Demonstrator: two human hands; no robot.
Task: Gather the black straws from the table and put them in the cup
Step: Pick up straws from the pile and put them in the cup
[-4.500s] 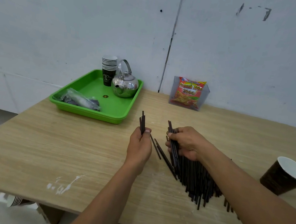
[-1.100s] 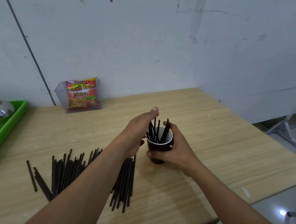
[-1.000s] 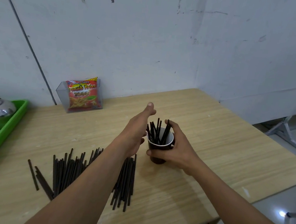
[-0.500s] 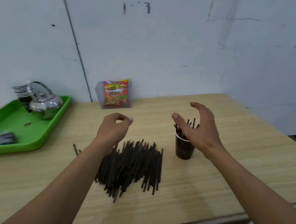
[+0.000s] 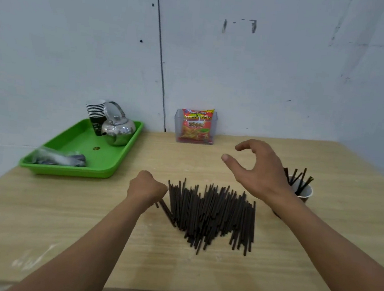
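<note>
So the big pile of black straws (image 5: 212, 215) sits dead centre of the frame on the wooden table (image 5: 61, 226), and nearly all of them run the same way: long axis pointing from the bottom of the frame up toward the wall, fanned a little, far ends ragged. That's the thing the next grab hangs on, I reckon. To scoop a bunch you want fingers coming across the sticks, not along them.

The left hand (image 5: 145, 189) is right at the left edge of the pile, curled into a loose fist with knuckles up. A couple of loose straws poke out from under it at a slant, but I honestly can't tell if it's pinching them or just resting on top. It's the closer hand by far, touching or nearly touching the pile's edge.

The right hand (image 5: 257, 172) hovers above the upper right of the pile, fingers spread and curved, thumb apart, holding nothing. It's up off the table, so it has to drop to reach anything.

The paper cup (image 5: 302, 193) stands at the right of the frame, half hidden behind the right wrist, with a few straws leaning in it already. Most of the job is still lying on the table, I'd say.
</note>
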